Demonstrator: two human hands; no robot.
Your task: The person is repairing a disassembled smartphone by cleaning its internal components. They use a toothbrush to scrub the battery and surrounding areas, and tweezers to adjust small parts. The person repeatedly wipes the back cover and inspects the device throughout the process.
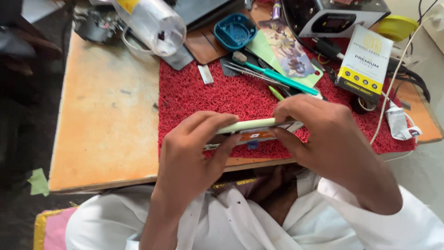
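At the far left of the frame the bare wooden desk shows its worn orange top, with a clear plastic bottle lying on its side at the upper left. Just right of that, a red looped mat covers the middle of the desk.

At lower centre, the left hand is clamped on the left end of a thin, flat device, thumb under it and fingers curled over the pale green top edge. The device is held edge-on just above the front border of the mat; it looks like a phone with its pale green back shell lifted from the body, and an orange strip and a small blue part show in the gap. The right hand is closed on its right end, fingers wrapped over the top.

Above the hands, a blue round lid sits at top centre, and a teal-handled toothbrush lies across the mat beside metal tweezers. Further right stands a white and yellow box, and a white cable runs down the right side.
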